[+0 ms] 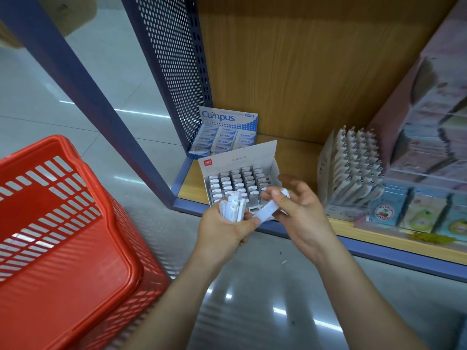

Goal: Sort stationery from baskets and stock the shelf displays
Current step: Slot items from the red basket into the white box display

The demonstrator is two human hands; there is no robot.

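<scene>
- The left hand [225, 231] is curled round a bundle of small white flat pieces [233, 207], which fan up out of the fist; what they are is too blurred to tell.
- The right hand [303, 215] pinches a single pale piece [266, 212] between thumb and fingers, its lower end just beside the left thumb.
- Both hands hover at the front of the bottom shelf [298, 157], right before an open white display box [237, 160].
- The box holds upright white pieces in rows, and its lid flap stands up at the back.
- The bundle and the hands cover the box's front edge; the right hand hides its front right corner.
- Behind the white box, against the perforated blue side panel [174, 59], stands a blue and white Campus box [228, 117] filled with small packets.
- To the right on the same shelf sits a pale pen display [353, 170], its pens leaning in close rows, apart from the right hand.
- Further right a pink stand [434, 102] carries stacked pastel packs, with fruit-printed packs [384, 212] at its foot.
- A red basket [75, 311] sits on the glossy grey floor [252, 286] left of the shelf, beside the left forearm.
</scene>
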